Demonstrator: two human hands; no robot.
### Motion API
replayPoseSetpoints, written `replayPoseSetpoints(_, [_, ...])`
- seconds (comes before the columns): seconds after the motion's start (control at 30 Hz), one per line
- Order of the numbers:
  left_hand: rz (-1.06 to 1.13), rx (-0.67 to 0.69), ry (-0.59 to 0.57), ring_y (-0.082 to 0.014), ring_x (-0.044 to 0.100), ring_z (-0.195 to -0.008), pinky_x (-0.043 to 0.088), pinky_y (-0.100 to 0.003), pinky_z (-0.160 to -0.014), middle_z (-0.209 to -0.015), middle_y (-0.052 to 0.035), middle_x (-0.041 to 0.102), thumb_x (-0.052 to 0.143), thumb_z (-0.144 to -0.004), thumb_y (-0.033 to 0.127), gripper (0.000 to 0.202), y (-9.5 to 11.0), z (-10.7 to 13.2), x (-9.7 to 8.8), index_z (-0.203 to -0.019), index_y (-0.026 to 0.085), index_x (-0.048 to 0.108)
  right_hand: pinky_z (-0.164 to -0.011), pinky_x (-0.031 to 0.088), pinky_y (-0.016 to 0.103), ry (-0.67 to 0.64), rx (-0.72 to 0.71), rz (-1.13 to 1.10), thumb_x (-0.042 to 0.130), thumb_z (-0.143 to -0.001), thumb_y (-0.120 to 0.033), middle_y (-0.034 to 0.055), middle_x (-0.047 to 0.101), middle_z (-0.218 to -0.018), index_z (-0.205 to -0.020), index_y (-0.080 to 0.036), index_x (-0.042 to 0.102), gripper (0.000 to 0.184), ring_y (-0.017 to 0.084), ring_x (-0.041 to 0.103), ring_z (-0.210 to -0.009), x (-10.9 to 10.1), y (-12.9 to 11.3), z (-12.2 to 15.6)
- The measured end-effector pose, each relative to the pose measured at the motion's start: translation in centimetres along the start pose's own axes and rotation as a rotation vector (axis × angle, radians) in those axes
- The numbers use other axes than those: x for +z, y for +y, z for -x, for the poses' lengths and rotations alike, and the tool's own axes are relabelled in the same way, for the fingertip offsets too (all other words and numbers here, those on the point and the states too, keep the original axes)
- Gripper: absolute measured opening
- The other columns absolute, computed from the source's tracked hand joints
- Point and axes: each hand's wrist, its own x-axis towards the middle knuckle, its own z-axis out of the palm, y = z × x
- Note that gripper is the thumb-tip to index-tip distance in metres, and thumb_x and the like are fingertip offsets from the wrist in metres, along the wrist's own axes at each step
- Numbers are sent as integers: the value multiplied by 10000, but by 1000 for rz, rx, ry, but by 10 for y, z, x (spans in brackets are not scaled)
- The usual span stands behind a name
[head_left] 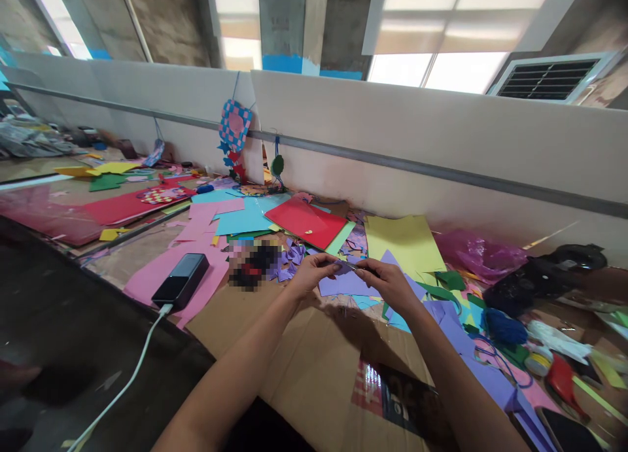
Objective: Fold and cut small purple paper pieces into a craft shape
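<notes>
My left hand (313,273) and my right hand (388,283) meet over the table, both pinched on a small piece of purple paper (347,267) held between their fingertips. Under them lies a larger purple sheet (343,284) on flattened brown cardboard (304,360). Several small folded purple paper pieces (292,256) lie just left of my left hand. A yellow sheet (402,241) and a red sheet (305,222) lie beyond my hands.
A black power bank (180,280) with a white cable (122,386) rests on pink paper at left. Coloured paper scraps cover the table. A woven paper ornament (234,126) hangs on the white partition. Blue yarn (505,326), a black bag (530,283) and pink plastic (478,252) lie at right.
</notes>
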Motion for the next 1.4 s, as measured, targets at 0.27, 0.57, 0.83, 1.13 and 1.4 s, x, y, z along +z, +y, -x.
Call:
replayPoseSetpoints(0.27, [2, -14, -6, -114, 550, -604, 434, -248, -587, -683, -23, 678, 876, -485, 475, 434, 3, 0, 1, -728, 150, 724, -541, 381, 255, -2, -1, 0, 530, -860, -451, -9, 594, -629, -883, -212, 679, 281, 148, 537, -569, 1, 0, 0])
replayPoseSetpoints(0.57, [2, -12, -39, -123, 567, -641, 435, -244, -589, -709, -30, 676, 870, -493, 502, 458, -1, 0, 0, -742, 144, 729, -544, 383, 251, -11, -11, 12, 533, -858, -437, 3, 620, -668, -899, -208, 687, 280, 154, 547, -602, 2, -2, 1])
replayPoseSetpoints(0.83, [6, -4, -57, -134, 580, -677, 452, -248, -608, -732, -40, 679, 857, -520, 516, 462, -4, 0, -1, -758, 141, 729, -552, 400, 252, -3, -14, 11, 530, -866, -428, 2, 626, -675, -910, -204, 693, 281, 151, 552, -596, 3, -3, 1])
replayPoseSetpoints(1.13, [19, -31, -61, -135, 586, -670, 448, -248, -597, -728, -41, 685, 867, -504, 492, 443, -2, 1, 1, -742, 144, 730, -550, 389, 256, -9, -15, 20, 529, -864, -431, 1, 622, -667, -898, -206, 691, 280, 152, 551, -592, 3, -2, 1])
replayPoseSetpoints(1.4, [32, -51, -90, -124, 571, -653, 454, -255, -612, -712, -30, 669, 876, -498, 475, 438, 4, 3, 1, -730, 140, 714, -547, 382, 256, -6, -3, 18, 536, -855, -426, -3, 612, -654, -889, -208, 691, 270, 148, 539, -575, 4, -1, 0])
